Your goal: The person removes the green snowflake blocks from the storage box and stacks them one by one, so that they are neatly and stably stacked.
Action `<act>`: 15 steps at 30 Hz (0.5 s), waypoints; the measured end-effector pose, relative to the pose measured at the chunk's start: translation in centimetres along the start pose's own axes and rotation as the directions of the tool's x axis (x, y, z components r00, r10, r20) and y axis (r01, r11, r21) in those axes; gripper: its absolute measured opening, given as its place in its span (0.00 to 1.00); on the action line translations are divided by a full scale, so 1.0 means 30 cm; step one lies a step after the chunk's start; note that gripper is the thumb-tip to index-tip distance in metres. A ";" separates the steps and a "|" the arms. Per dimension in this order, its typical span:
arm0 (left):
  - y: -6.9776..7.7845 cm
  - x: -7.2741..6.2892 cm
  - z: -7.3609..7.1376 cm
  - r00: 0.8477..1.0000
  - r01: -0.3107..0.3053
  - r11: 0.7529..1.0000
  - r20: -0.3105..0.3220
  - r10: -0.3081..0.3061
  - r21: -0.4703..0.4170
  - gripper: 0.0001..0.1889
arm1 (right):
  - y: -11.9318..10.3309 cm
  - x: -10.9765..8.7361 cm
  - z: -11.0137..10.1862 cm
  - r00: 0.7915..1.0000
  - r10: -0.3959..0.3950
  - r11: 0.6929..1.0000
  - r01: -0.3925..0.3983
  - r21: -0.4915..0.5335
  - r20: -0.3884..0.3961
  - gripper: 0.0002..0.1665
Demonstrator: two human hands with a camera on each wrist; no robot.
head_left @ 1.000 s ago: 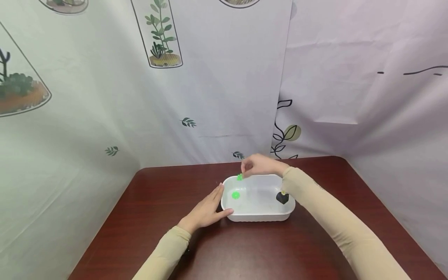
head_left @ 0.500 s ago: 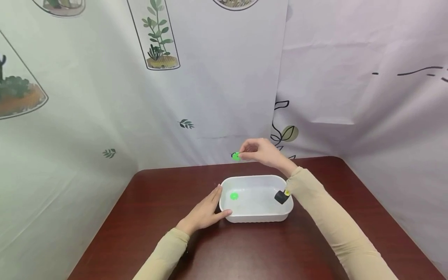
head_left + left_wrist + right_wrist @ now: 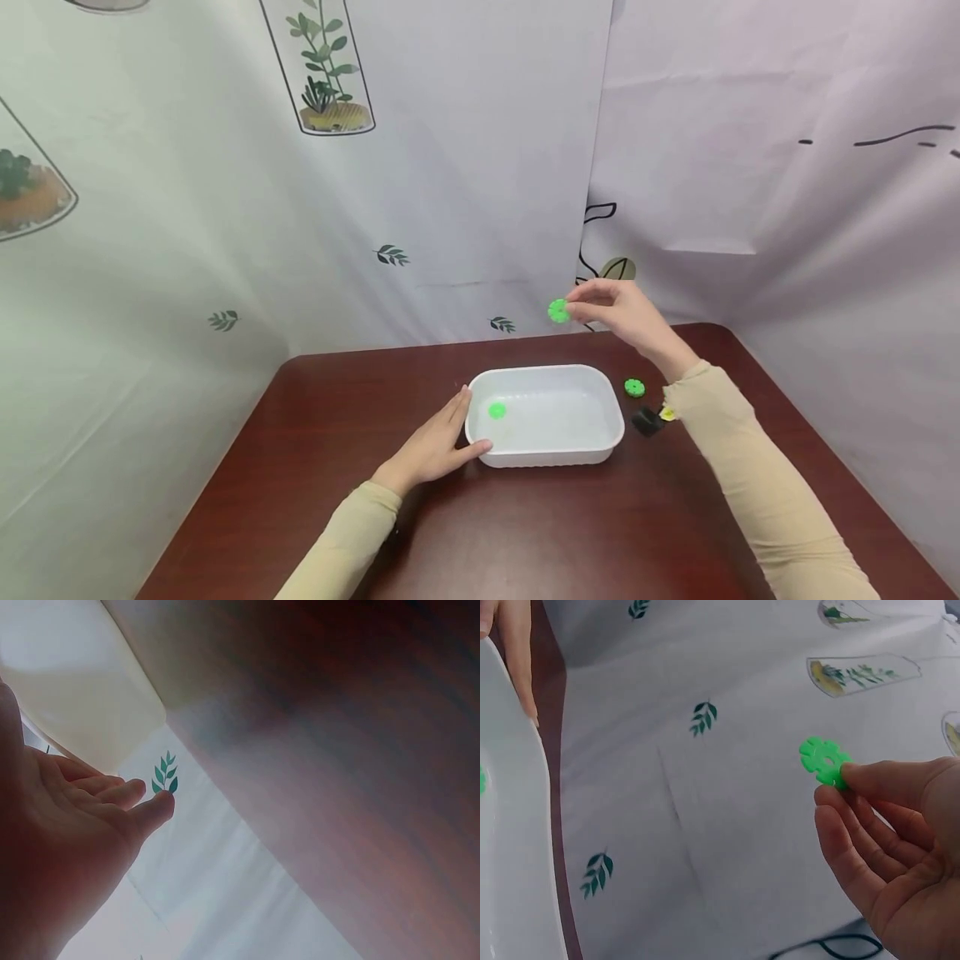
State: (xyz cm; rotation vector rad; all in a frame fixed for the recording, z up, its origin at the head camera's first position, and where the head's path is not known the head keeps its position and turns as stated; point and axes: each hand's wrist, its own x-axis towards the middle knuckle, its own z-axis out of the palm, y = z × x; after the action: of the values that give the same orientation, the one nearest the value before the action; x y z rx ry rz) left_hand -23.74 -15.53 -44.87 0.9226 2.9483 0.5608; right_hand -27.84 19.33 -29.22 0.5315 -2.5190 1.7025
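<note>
Between thumb and fingertips my right hand (image 3: 626, 315) pinches a green notched disc (image 3: 558, 311), a flat flower-shaped piece with a hole in its middle. It is held up above and behind the white tub (image 3: 551, 457). The right wrist view shows the disc (image 3: 825, 760) at the fingertips. My left hand (image 3: 429, 446) rests against the tub's left end, fingers straight along the side and thumb on the front rim. A second green disc (image 3: 497, 410) lies inside the tub at the left. Another green disc (image 3: 634, 387) is on the table right of the tub.
The dark red-brown table (image 3: 540, 533) carries the tub. A black strap-like piece (image 3: 648, 422) and a small yellow flower-like piece (image 3: 667, 412) show by my right sleeve. A pale printed cloth (image 3: 480, 167) hangs behind the table and along its sides.
My right hand has lifted the green disc from the tub's back rim, then moved it up and right. The disc right of the tub has come into view. My left hand keeps its place.
</note>
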 end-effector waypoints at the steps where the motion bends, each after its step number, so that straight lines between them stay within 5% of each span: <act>1: 0.000 0.000 0.001 1.000 -0.004 1.000 -0.005 0.004 -0.005 0.53 | 0.004 -0.009 -0.015 1.000 0.009 1.000 -0.009 -0.001 -0.020 0.20; 15: -0.013 0.009 0.016 1.000 0.013 1.000 -0.002 -0.013 -0.003 0.53 | 0.122 -0.109 -0.174 0.980 0.070 0.991 -0.089 -0.096 -0.189 0.23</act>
State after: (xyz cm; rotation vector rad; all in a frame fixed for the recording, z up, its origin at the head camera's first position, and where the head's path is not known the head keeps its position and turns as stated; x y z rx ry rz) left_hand -24.13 -15.54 -45.43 0.9025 2.9524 0.5660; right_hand -26.68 26.10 -31.21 0.2552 -2.5079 1.5537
